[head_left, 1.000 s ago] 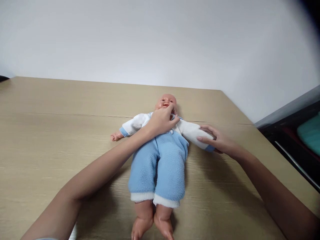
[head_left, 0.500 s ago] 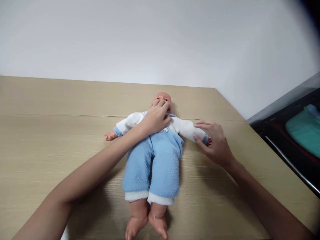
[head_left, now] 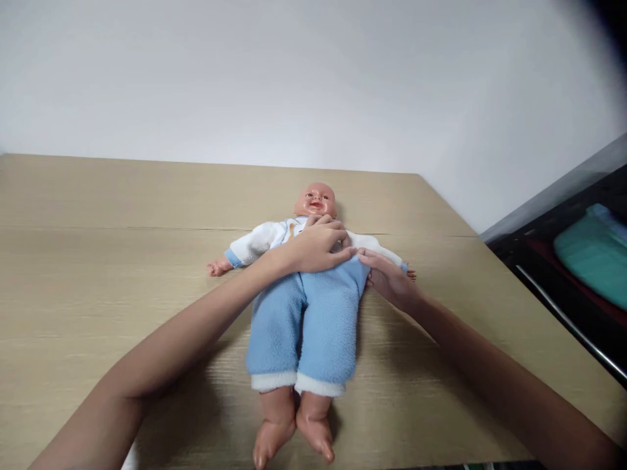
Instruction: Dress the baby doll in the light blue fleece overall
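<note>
A baby doll (head_left: 316, 199) lies on its back on the table, head away from me and bare feet towards me. It wears a white fleece top (head_left: 259, 240) with blue cuffs and blue fleece trousers (head_left: 304, 320) with white hems. My left hand (head_left: 321, 243) rests across the doll's chest, fingers bent and thumb near the waist at its right side; whether cloth is caught under the fingers is hidden. My right hand (head_left: 389, 277) is closed on the edge of the blue trousers at the right side of the waist, with its thumb tip close to my left thumb.
The light wood table (head_left: 98, 281) has a seam running across behind the doll. A pale wall (head_left: 245, 78) rises past the far edge. On the right, beyond the table edge, stands a dark object with a metal bar (head_left: 563, 320) and teal cloth (head_left: 592, 254).
My left hand has slid from the doll's mouth down onto its chest, uncovering the face. My right hand has left the doll's forearm and moved left to the trousers at the waist.
</note>
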Available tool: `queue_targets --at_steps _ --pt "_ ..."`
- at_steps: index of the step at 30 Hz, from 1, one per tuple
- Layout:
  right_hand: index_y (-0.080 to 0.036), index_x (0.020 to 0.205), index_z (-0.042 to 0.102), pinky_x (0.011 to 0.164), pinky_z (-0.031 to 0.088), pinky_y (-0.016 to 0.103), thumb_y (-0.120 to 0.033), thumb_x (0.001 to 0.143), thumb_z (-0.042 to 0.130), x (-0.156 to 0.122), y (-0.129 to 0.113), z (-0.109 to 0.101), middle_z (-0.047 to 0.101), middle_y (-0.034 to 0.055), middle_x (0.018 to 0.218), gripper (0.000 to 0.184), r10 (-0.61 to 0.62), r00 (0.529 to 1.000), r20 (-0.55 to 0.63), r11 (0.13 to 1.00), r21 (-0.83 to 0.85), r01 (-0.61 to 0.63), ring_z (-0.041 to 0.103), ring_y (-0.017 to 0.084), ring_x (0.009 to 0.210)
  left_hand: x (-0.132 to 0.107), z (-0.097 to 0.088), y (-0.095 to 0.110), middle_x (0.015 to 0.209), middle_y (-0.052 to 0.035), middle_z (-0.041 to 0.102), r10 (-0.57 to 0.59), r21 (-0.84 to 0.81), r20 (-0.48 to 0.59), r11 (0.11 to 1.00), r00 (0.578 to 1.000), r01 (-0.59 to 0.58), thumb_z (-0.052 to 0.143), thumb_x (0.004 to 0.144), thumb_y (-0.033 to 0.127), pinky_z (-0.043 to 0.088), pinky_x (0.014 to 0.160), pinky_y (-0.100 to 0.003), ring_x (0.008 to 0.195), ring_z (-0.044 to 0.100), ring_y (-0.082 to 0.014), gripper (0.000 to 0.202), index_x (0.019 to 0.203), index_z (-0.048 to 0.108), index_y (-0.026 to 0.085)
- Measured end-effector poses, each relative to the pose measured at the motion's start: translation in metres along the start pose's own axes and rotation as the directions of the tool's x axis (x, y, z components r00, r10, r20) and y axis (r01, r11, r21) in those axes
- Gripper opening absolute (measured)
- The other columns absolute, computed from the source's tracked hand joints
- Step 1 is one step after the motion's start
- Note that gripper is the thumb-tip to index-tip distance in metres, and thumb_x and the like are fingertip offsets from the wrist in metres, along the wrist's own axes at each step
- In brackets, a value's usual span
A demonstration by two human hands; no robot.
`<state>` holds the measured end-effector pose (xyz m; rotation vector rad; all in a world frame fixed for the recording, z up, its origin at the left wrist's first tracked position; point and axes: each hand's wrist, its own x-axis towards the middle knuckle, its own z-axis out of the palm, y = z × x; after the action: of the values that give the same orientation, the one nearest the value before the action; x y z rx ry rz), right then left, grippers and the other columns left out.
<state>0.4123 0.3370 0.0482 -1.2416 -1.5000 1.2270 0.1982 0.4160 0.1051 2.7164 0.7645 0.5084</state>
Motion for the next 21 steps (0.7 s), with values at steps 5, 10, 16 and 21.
queue_targets --at_steps 5,10,16,21 --pt "-0.029 0.1 0.056 0.063 0.044 0.031 -0.063 0.089 0.08 0.002 0.006 0.002 0.055 -0.0027 0.086 0.042 -0.048 0.996 -0.07 0.998 0.028 0.05 0.052 0.018 0.072 0.002 -0.001 -0.003 0.102 -0.0058 0.075 -0.041 -0.167 0.073 0.985 0.996 0.053 0.058 0.105 0.039 0.043 0.101 -0.047 0.108 0.065 -0.0288 0.025 0.088 0.064 0.021" --pt "-0.027 0.114 0.06 0.071 0.053 0.038 -0.053 0.103 0.068 -0.017 0.013 -0.002 0.067 0.0045 0.101 0.029 -0.198 0.966 -0.167 0.928 -0.349 0.13 0.063 0.023 0.079 0.003 0.009 -0.004 0.093 -0.0046 0.072 -0.108 -0.169 -0.037 0.98 0.993 0.101 0.059 0.105 0.039 0.045 0.091 -0.043 0.094 0.066 -0.0258 0.022 0.089 0.058 0.023" --pt "-0.023 0.132 0.06 0.108 0.047 0.062 -0.036 0.1 0.071 -0.027 0.018 -0.039 0.07 0.0178 0.134 0.036 -0.582 0.812 -0.042 0.422 -0.869 0.257 0.065 0.042 0.129 0.0 0.014 -0.004 0.111 -0.012 0.071 -0.031 -0.02 -0.097 0.999 0.995 0.029 0.066 0.104 0.033 0.043 0.106 -0.051 0.117 0.064 -0.034 0.014 0.101 0.063 0.02" --pt "-0.019 0.145 0.053 0.106 0.054 0.063 -0.055 0.092 0.08 -0.026 0.036 -0.079 0.068 0.0237 0.139 0.07 -0.427 0.902 -0.063 0.564 -0.798 0.211 0.068 0.046 0.128 -0.001 0.006 0.004 0.125 -0.0134 0.069 -0.005 -0.011 -0.14 1.0 0.99 0.003 0.056 0.106 0.024 0.041 0.114 -0.051 0.125 0.06 -0.0334 0.016 0.118 0.067 0.019"
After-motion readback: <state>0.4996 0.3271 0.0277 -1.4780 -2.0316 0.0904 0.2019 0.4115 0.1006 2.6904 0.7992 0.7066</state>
